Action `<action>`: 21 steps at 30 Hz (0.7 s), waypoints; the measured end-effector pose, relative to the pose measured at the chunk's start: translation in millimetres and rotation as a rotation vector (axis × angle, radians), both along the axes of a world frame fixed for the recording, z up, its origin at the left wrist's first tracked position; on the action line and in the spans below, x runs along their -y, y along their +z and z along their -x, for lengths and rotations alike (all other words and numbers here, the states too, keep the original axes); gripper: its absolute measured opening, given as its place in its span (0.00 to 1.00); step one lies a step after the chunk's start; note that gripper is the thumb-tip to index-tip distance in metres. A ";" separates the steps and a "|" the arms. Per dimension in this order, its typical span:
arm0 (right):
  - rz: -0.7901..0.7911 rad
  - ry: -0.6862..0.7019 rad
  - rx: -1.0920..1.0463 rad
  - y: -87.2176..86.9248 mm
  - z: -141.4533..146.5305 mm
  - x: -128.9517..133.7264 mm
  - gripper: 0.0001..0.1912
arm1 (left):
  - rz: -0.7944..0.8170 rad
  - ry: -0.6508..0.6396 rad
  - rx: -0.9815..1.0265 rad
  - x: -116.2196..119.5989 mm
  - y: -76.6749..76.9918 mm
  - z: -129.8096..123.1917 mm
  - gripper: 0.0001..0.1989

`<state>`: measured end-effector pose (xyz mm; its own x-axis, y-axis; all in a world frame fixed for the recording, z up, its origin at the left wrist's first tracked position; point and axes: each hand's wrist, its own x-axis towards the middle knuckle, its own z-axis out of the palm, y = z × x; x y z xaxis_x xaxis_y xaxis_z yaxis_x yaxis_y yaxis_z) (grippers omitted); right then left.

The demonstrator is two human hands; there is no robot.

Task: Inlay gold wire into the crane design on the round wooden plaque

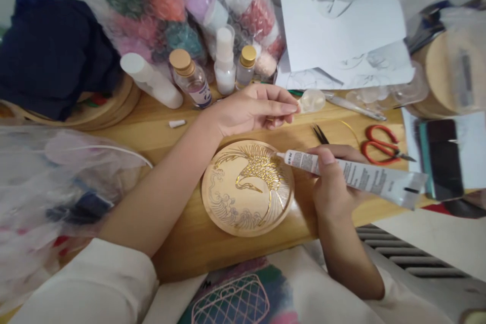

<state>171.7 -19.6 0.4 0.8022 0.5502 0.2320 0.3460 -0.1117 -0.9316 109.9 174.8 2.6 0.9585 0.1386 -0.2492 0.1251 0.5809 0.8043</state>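
A round wooden plate (pixel 228 230) lies on the table, with a crane design (pixel 261 172) partly outlined in gold wire and partly in drawn lines. In my right hand (pixel 334 182) is a white glue tube (pixel 364 176), tilted so its nozzle meets or hovers over the crane's wing near the plate's upper right rim. Past the plate's far edge, my left hand (pixel 258 106) has thumb and fingers pinched together. Its fingertips are beside a small clear cup (pixel 313 100); whether they grip its edge or something tiny, I cannot tell.
Dark tweezers (pixel 321 134), red-handled scissors (pixel 381 146) and a pen (pixel 357 106) lie to the right, near a phone (pixel 442 159). A small white cap (pixel 176 123) lies left. Behind stand a cork-topped bottle (pixel 192 81), a spray bottle (pixel 225 63) and papers (pixel 341 35).
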 end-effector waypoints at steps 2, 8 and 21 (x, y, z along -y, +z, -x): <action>0.001 -0.005 0.013 1.0 0.8 0.1 0.11 | -0.006 -0.008 0.003 -0.1 0.0 -0.3 0.11; 0.075 0.006 0.049 0.5 1.5 2.4 0.11 | -0.015 -0.006 0.034 -1.2 1.0 1.7 0.08; 0.113 0.073 0.054 0.1 0.7 3.5 0.09 | -0.039 -0.291 0.068 -3.1 -3.2 4.8 0.06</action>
